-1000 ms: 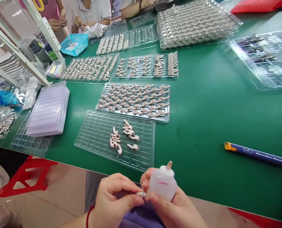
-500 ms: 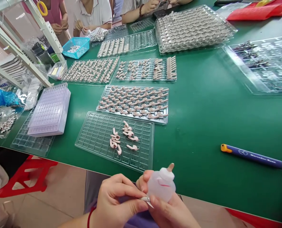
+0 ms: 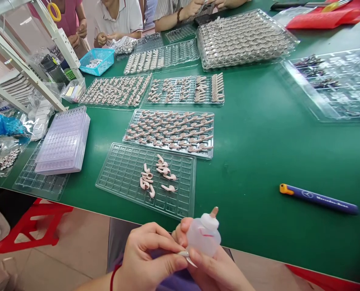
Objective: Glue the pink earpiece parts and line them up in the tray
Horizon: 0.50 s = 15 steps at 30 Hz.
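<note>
**Q:** What are the two hands doing?

**A:** At the near edge, below the table's rim, the left hand (image 3: 146, 258) has its fingers drawn narrow, pinching a small pale part (image 3: 184, 254). The right hand (image 3: 216, 268) has its fingers wrapped around a translucent squeeze bottle (image 3: 203, 238). The bottle stands upright with its tan nozzle pointing up. The part sits between the hands, just left of the bottle's base and touching the right thumb.

**Q:** What lies on the table?

**A:** It is a green table (image 3: 259, 169). Just beyond the hands lies a clear grid tray (image 3: 119, 169), with a few pink curved parts (image 3: 155, 176) clustered near its middle. Directly behind it, a second tray (image 3: 170, 131) is filled with rows of the same pink pieces. More filled trays stretch toward the far end.

**Q:** Anything to either side?

**A:** To the right, well apart from the trays, lies a blue-handled tool (image 3: 316, 199) with a yellow tip. To the left sits a stack of lilac trays (image 3: 63, 139). Far left there is a blue basket (image 3: 96, 60).

**Q:** Is anyone else there?

**A:** Other people's hands are at work at the far end.
</note>
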Each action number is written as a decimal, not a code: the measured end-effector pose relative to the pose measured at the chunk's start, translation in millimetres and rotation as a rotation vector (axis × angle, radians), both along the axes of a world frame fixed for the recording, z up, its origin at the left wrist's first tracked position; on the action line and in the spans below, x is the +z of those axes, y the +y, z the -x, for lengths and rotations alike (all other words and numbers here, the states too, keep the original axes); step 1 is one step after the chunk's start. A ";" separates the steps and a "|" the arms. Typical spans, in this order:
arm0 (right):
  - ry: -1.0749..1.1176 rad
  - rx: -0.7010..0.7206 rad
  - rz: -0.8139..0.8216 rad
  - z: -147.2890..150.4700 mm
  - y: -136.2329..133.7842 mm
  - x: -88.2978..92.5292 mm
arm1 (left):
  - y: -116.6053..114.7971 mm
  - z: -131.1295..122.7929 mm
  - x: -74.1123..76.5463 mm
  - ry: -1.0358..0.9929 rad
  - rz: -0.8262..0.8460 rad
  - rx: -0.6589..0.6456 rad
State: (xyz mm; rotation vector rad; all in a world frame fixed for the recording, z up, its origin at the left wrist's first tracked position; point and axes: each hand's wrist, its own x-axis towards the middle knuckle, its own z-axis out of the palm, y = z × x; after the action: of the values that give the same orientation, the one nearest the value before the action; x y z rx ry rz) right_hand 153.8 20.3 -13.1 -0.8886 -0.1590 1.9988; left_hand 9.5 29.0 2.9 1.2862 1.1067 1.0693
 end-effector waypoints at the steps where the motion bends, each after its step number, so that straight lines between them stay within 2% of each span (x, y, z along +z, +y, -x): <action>1: 0.002 -0.003 0.001 0.3 -0.3 -0.2 | 0.0 0.1 0.1 0.001 0.000 0.000; 9: 0.009 0.002 -0.029 -0.7 -0.1 -2.5 | 0.9 1.1 0.9 0.099 -0.137 0.006; 15: -0.023 -0.040 -0.081 -2.8 -0.4 -9.4 | 2.1 6.9 2.5 0.302 -0.463 -0.052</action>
State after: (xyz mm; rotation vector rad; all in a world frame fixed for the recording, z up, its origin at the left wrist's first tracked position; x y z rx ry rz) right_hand 156.6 19.9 -22.5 -0.8570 -0.2312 1.9318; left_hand 2.6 31.1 5.4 1.8826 1.0723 1.1584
